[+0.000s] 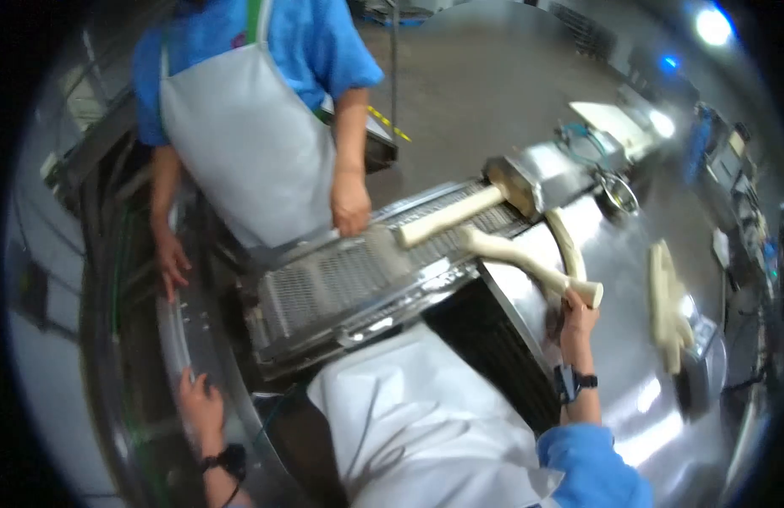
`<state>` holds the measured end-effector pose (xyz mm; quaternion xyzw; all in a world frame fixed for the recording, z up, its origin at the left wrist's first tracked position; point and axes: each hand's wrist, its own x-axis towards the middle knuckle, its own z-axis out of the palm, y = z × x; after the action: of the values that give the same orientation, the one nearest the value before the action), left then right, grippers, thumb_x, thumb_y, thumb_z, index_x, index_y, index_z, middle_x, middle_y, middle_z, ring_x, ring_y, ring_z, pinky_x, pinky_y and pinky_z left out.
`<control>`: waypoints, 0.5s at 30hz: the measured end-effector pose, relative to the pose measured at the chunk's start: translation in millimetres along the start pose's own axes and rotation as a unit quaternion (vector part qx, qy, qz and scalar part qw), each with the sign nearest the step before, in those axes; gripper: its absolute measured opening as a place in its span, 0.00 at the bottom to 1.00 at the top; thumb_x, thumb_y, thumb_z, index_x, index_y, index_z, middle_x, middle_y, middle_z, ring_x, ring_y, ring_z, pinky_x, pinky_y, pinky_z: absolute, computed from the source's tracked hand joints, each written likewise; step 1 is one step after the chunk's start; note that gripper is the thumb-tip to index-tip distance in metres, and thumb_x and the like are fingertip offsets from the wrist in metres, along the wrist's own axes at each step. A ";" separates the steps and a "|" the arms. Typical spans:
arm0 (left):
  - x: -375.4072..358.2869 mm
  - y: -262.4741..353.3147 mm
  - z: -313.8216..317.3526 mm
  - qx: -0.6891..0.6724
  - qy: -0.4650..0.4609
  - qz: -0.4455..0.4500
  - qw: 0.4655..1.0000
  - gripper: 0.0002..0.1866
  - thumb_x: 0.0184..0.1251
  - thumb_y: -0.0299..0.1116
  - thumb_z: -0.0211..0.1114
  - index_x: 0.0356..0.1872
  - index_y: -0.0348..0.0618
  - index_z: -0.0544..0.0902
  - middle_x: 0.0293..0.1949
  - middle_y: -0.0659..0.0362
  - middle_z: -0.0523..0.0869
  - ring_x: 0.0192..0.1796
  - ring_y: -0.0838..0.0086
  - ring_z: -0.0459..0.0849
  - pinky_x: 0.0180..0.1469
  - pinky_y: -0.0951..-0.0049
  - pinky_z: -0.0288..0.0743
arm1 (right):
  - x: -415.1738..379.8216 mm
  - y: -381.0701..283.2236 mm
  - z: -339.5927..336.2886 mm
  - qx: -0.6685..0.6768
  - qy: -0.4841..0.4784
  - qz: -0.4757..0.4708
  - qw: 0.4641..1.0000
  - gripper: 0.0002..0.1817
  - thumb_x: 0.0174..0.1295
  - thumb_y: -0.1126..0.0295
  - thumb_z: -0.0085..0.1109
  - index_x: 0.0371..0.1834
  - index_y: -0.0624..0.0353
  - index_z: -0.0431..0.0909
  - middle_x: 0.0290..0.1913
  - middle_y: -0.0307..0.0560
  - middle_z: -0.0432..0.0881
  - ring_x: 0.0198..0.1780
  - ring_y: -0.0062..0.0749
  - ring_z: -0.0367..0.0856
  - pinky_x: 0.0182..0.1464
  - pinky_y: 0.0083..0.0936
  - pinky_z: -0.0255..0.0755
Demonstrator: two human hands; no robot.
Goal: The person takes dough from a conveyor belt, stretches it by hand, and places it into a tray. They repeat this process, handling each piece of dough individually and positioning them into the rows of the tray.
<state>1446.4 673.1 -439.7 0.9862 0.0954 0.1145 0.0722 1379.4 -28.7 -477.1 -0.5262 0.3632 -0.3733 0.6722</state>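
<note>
The mesh conveyor [320, 292] spans the centre; at 3 o'clock a pale dough-like roll [525, 256] overlaps its near edge. Towards 4 o'clock the right hand [579, 320] pinches the roll's lower end, where a light grip with the length supported probably limits stretching. At 8 o'clock the left hand [202, 406] is loosely spread.

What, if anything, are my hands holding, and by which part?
Your right hand holds a long pale roll near the end closer to you. Your left hand is at the metal rail; whether it grips it cannot be told.
</note>
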 end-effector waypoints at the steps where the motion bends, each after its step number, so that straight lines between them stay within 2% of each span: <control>1: -1.2 4.6 -4.3 0.024 -0.002 -0.011 1.000 0.14 0.57 0.24 0.64 0.46 0.37 0.84 0.69 0.50 0.69 0.71 0.53 0.66 0.71 0.54 0.63 | -19.8 -9.8 -11.3 -0.091 0.033 -0.060 0.994 0.21 0.53 0.71 0.71 0.49 0.63 0.76 0.49 0.46 0.79 0.54 0.35 0.76 0.58 0.32 0.70; 2: -2.6 8.4 -4.9 0.020 -0.013 -0.004 1.000 0.14 0.57 0.24 0.64 0.46 0.37 0.84 0.69 0.50 0.69 0.71 0.53 0.66 0.71 0.54 0.63 | -37.5 -21.1 -17.5 -0.179 0.060 -0.119 0.975 0.22 0.53 0.69 0.70 0.50 0.63 0.75 0.50 0.48 0.78 0.55 0.38 0.75 0.60 0.33 0.69; 3: -3.3 9.3 -5.0 0.022 -0.010 -0.015 1.000 0.14 0.57 0.23 0.64 0.47 0.38 0.84 0.70 0.51 0.69 0.71 0.53 0.66 0.71 0.54 0.63 | -37.3 -17.6 -36.6 -0.190 0.066 -0.119 0.972 0.22 0.53 0.69 0.70 0.50 0.63 0.75 0.50 0.48 0.78 0.55 0.38 0.75 0.60 0.33 0.69; 5: -0.2 -8.4 8.2 0.015 -0.002 -0.007 1.000 0.15 0.58 0.22 0.63 0.48 0.38 0.83 0.71 0.53 0.68 0.71 0.55 0.65 0.71 0.55 0.64 | -32.8 -6.2 -75.2 -0.432 0.072 -0.190 0.878 0.25 0.50 0.65 0.71 0.51 0.60 0.75 0.54 0.51 0.76 0.59 0.45 0.71 0.63 0.39 0.64; 6: -0.8 -18.5 16.0 0.012 -0.007 -0.007 1.000 0.15 0.58 0.22 0.63 0.48 0.38 0.83 0.71 0.53 0.68 0.71 0.55 0.65 0.71 0.55 0.64 | -30.3 -7.6 -87.9 -0.437 0.072 -0.192 0.876 0.25 0.50 0.65 0.71 0.51 0.60 0.75 0.54 0.51 0.76 0.59 0.45 0.71 0.63 0.39 0.64; 8: 2.2 -30.0 25.5 0.020 0.027 0.031 0.999 0.15 0.57 0.22 0.64 0.47 0.38 0.84 0.70 0.53 0.69 0.70 0.55 0.68 0.69 0.57 0.67 | -17.4 -10.3 -97.3 -0.537 0.052 -0.304 0.785 0.28 0.46 0.61 0.73 0.50 0.59 0.75 0.57 0.53 0.73 0.64 0.51 0.66 0.67 0.44 0.59; 9: 3.4 -31.4 28.1 0.019 0.031 0.027 0.999 0.15 0.57 0.22 0.64 0.47 0.38 0.84 0.70 0.53 0.69 0.70 0.55 0.68 0.69 0.57 0.67 | -3.4 -11.8 -99.5 -0.566 0.043 -0.340 0.750 0.33 0.46 0.55 0.74 0.55 0.58 0.75 0.61 0.55 0.72 0.66 0.52 0.65 0.69 0.46 0.58; 10: 3.6 -33.4 28.7 -0.006 0.025 0.020 0.999 0.16 0.55 0.22 0.64 0.47 0.38 0.84 0.69 0.53 0.70 0.70 0.54 0.68 0.69 0.58 0.65 | 5.0 -17.6 -92.7 -0.563 0.039 -0.342 0.751 0.33 0.46 0.55 0.74 0.55 0.58 0.75 0.61 0.55 0.72 0.66 0.52 0.65 0.69 0.46 0.58; 12: 1.9 -34.4 25.3 -0.029 0.022 0.008 0.999 0.17 0.53 0.23 0.64 0.47 0.38 0.84 0.69 0.52 0.71 0.70 0.53 0.68 0.70 0.58 0.64 | 26.5 -30.1 -72.5 -0.705 0.047 -0.273 0.653 0.38 0.47 0.48 0.71 0.61 0.53 0.74 0.65 0.57 0.70 0.67 0.52 0.65 0.69 0.47 0.57; 13: 0.4 -29.4 21.6 0.000 0.034 0.026 0.999 0.16 0.55 0.22 0.63 0.47 0.38 0.84 0.69 0.52 0.71 0.68 0.53 0.70 0.68 0.59 0.67 | 38.8 -31.1 -64.1 -0.705 0.019 -0.198 0.680 0.40 0.48 0.43 0.69 0.66 0.46 0.73 0.68 0.61 0.67 0.68 0.56 0.64 0.68 0.51 0.58; 14: 0.2 -26.3 19.6 0.029 0.045 0.044 0.998 0.14 0.57 0.21 0.63 0.46 0.37 0.84 0.69 0.52 0.71 0.66 0.53 0.72 0.65 0.60 0.70 | 46.9 -29.2 -55.8 -0.704 0.014 -0.201 0.681 0.40 0.48 0.43 0.69 0.66 0.46 0.73 0.68 0.61 0.67 0.68 0.56 0.64 0.68 0.51 0.58; 15: 1.1 -26.7 19.7 0.030 0.046 0.039 0.998 0.14 0.57 0.21 0.63 0.46 0.37 0.84 0.69 0.52 0.71 0.66 0.53 0.72 0.65 0.60 0.70 | 53.3 -29.0 -46.8 -0.726 -0.020 -0.230 0.648 0.40 0.48 0.43 0.68 0.66 0.44 0.73 0.66 0.62 0.69 0.65 0.57 0.65 0.67 0.52 0.59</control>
<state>1447.6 696.9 -462.8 0.9845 0.0639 0.1597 0.0336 1359.0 -101.1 -462.4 -0.9199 0.3719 -0.1220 -0.0245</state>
